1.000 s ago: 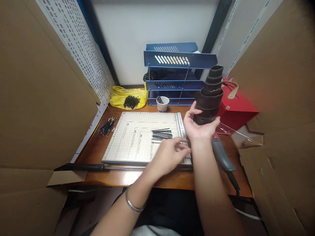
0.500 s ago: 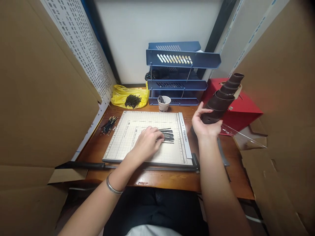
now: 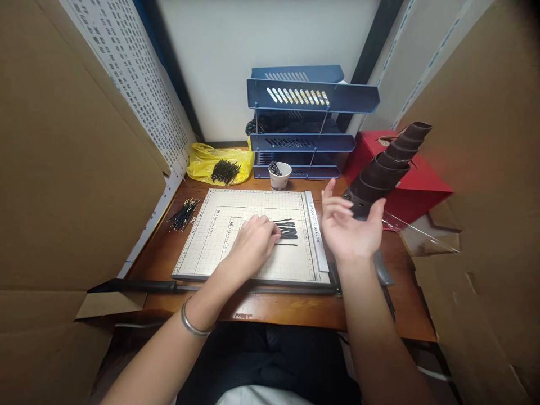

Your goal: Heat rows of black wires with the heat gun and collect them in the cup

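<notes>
My left hand [image 3: 253, 242] rests on the paper cutter's gridded board [image 3: 206, 247]. Its fingers are pinched together at the near-left ends of a row of thin black sticks [image 3: 288, 229], partly covering them. A single stick lies apart, closer to me. My right hand [image 3: 352, 228] is turned palm up beyond the board's right edge, fingers and thumb spread. Just behind it leans a dark brown stepped cone of nested tubes [image 3: 382, 174], its base partly hidden by the fingers. No grip on the cone shows.
At left lies a loose bunch of black sticks with pale tips [image 3: 184, 215]. A yellow plastic bag [image 3: 200, 166] bears more dark pieces. Behind are a paper cup [image 3: 280, 179], blue trays [image 3: 312, 95] and a red box [image 3: 426, 197]. The cutter's handle [image 3: 139, 286] runs along the front.
My right hand has opened from around the cone's base and drawn slightly left and down; the cone leans farther right. My left hand stays at the sticks, which are bunched closer.
</notes>
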Available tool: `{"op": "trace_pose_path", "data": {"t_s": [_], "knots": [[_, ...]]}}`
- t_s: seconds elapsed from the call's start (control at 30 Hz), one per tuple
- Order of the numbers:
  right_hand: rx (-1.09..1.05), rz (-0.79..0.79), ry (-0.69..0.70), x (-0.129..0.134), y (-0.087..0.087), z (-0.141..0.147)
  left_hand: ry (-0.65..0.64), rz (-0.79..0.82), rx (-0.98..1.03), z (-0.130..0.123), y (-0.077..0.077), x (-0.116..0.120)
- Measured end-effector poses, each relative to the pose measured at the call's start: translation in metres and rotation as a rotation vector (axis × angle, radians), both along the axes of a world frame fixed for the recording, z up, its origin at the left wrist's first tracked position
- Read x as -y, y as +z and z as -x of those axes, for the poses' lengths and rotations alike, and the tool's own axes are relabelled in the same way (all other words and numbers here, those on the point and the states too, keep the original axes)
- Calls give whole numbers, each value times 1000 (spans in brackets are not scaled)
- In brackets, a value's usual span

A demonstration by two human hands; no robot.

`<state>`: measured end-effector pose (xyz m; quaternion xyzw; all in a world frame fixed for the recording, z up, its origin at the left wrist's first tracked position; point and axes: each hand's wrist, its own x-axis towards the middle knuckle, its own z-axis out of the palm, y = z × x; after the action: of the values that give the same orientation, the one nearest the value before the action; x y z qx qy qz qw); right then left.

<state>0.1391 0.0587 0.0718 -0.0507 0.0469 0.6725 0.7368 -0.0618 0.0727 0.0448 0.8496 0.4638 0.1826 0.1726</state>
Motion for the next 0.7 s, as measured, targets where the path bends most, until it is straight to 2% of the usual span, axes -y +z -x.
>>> {"op": "trace_pose_path", "data": {"t_s": [0.07, 0.17, 0.2, 0.27, 0.33, 0.5, 0.63, 0.7], "knots": [[458, 87, 99, 23, -4, 14, 82, 56, 227, 5, 3, 10], [1175, 117, 116, 57, -14, 38, 162, 269, 541, 7, 10, 32], [1343, 122, 106, 65, -18, 44, 178, 332, 608, 7, 12, 41], [1547, 115, -4, 78, -24, 54, 204, 425, 706, 3, 14, 58], [1625, 84, -54, 85, -26, 58, 237, 456, 760, -1, 14, 73], [1676, 52, -16, 97, -16, 54, 302, 399, 821, -6, 14, 97], [1604, 74, 153, 112, -3, 50, 393, 396, 947, 0, 18, 106], [1501, 54, 261, 118, 3, 50, 379, 493, 1044, 2, 20, 109]]}}
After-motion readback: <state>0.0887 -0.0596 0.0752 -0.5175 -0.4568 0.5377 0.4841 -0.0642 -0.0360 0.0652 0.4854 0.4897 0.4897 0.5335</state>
